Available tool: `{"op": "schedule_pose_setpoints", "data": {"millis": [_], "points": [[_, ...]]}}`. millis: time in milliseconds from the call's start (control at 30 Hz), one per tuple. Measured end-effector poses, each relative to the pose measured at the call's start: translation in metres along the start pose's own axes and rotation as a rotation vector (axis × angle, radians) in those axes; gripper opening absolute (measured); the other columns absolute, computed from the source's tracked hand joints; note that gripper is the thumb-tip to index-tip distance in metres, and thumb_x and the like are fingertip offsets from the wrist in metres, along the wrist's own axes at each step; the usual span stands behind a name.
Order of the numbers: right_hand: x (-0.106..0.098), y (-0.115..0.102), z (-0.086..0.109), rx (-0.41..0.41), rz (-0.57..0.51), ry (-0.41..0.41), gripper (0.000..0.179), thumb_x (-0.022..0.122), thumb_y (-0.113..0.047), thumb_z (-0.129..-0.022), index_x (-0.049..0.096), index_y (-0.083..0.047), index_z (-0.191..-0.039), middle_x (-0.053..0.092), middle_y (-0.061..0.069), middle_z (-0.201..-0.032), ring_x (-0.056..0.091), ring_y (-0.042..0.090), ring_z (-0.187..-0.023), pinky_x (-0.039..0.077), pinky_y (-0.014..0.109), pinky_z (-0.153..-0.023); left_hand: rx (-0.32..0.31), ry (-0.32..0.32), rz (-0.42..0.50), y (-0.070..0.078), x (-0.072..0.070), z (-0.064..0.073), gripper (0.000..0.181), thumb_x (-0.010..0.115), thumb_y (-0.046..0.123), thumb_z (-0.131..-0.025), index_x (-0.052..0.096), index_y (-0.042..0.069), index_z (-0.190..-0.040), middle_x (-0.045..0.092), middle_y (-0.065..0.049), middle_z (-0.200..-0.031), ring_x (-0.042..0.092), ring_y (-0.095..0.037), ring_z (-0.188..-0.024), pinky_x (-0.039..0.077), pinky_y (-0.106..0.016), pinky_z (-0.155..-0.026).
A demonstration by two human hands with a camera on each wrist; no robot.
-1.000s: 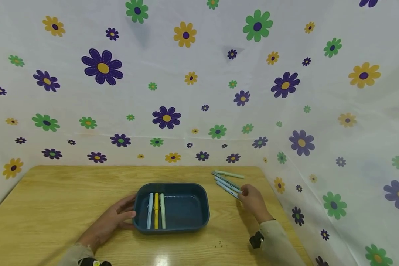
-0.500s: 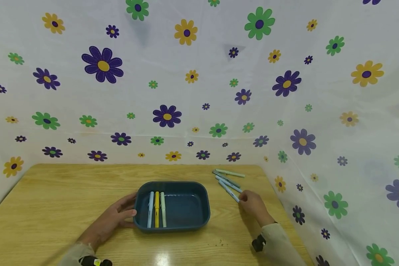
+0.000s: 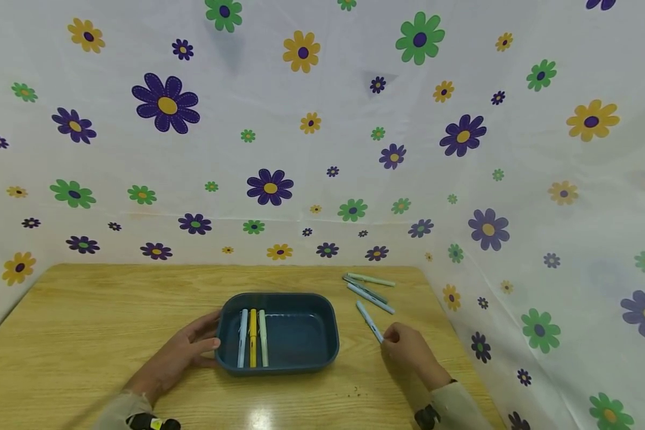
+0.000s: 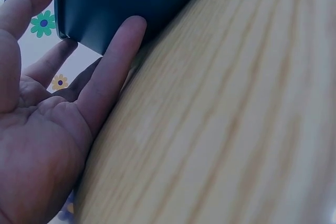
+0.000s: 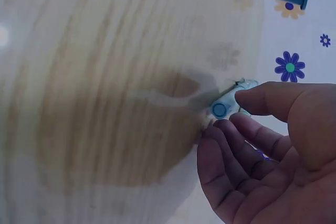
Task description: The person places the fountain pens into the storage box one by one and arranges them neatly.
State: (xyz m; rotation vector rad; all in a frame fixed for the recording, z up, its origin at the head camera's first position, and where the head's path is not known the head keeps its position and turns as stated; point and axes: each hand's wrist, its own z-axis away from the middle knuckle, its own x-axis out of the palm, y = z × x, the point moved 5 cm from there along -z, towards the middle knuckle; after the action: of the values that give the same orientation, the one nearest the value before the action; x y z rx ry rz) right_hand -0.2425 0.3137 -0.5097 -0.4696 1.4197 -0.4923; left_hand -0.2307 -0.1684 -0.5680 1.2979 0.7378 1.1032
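Note:
My right hand point(image 3: 411, 352) pinches the near end of a light blue pen point(image 3: 368, 319) between thumb and fingers. The pen slants away to the upper left over the table. In the right wrist view, the round end of the pen point(image 5: 219, 110) shows between thumb and fingertips. My left hand point(image 3: 180, 352) rests against the left end of a dark blue tray point(image 3: 312, 369), with fingers and thumb extended along its outer wall point(image 4: 110, 3). Inside the tray's left half lie a light blue pen point(image 3: 242, 340), a yellow pen point(image 3: 253, 340) and a pale green pen point(image 3: 264, 340), side by side.
Beyond my right hand lie a light blue pen point(image 3: 371, 298), a grey-green pen point(image 3: 368, 289) and a pale green pen point(image 3: 373, 279) on the wooden table point(image 3: 113, 310). A flowered white sheet point(image 3: 344, 119) stands behind the table and along its right side.
My right hand has moved toward the near side of the table, drawing the light blue pen away from the others. The left hand and tray stay in place.

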Motion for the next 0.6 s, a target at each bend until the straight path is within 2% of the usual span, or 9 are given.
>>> {"op": "schedule_pose_setpoints", "data": {"millis": [200,367,600], "points": [[-0.005,-0.008,-0.019,-0.016,-0.03,0.015,0.013,0.063,-0.012,-0.101,0.067,-0.003,-0.109,0.067,0.006,-0.097,0.06,0.017,-0.079,0.054,0.038,-0.07,-0.005,0.014,-0.011,0.001,-0.001,0.001,0.074,0.064,0.019,-0.104,0.023,0.015,-0.165,0.027,-0.024,-0.165,0.049,-0.035,-0.138,0.059,-0.053,-0.093],[-0.004,-0.014,-0.039,0.014,-0.075,-0.043,0.026,0.061,-0.015,-0.102,0.064,0.002,-0.121,0.068,0.011,-0.107,0.061,0.02,-0.079,0.055,0.04,-0.072,-0.006,0.012,-0.008,0.001,0.002,0.002,0.074,0.064,0.019,-0.103,0.024,0.014,-0.165,0.028,-0.025,-0.164,0.049,-0.036,-0.138,0.059,-0.053,-0.093],[0.002,-0.025,-0.058,0.065,-0.093,-0.102,0.033,0.063,-0.016,-0.101,0.061,0.004,-0.127,0.067,0.018,-0.115,0.061,0.021,-0.075,0.056,0.04,-0.07,0.004,0.004,0.007,0.004,0.002,0.001,0.072,0.063,0.016,-0.103,0.024,0.013,-0.165,0.027,-0.025,-0.164,0.047,-0.037,-0.139,0.059,-0.054,-0.092]]}}
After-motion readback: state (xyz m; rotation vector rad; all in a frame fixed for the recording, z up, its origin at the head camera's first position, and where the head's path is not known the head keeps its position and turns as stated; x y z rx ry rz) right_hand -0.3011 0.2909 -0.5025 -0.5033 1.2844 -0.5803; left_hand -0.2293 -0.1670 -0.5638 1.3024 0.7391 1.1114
